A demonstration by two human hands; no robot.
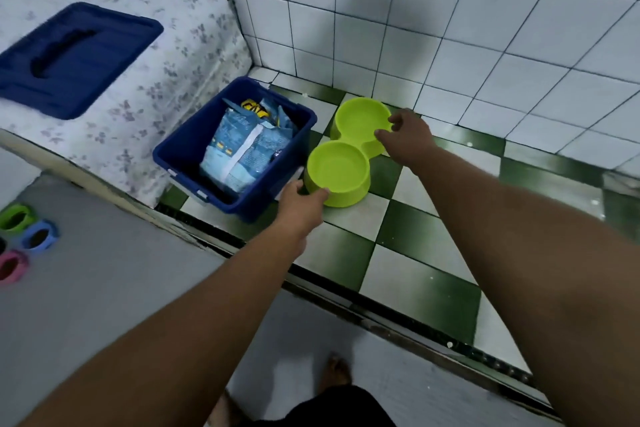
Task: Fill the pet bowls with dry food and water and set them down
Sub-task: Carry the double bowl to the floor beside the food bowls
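Left hand (302, 200) is in at centre frame, thumb and fingers pinching the near rim of the lime-green plastic double pet bowl (349, 147). The right hand (410, 137) is just right of centre, thumb and curled fingertips clamped on the right rim of the far cup. So both hands have the bowl, one at each end. It sits on the green-and-white checkered tile floor (408, 253), near cup toward the camera, far cup close to the white tiled wall (450, 28); whether its base is touching the tiles I cannot tell. Both cups show plain green plastic inside. Just left of the bowl, and close against the left hand, stands a dark blue rectangular plastic bin (175, 158), open on top, with a pale blue printed bag (242, 152) standing inside it. Further left, in the upper left of the frame, the flat dark blue plastic lid (76, 59) lies on a floral-print mattress (166, 45). At the left edge, three small rings, green (15, 217), blue (38, 237) and pink (12, 265), rest on a grey surface (121, 270). A bare foot (334, 371) shows at bottom centre.
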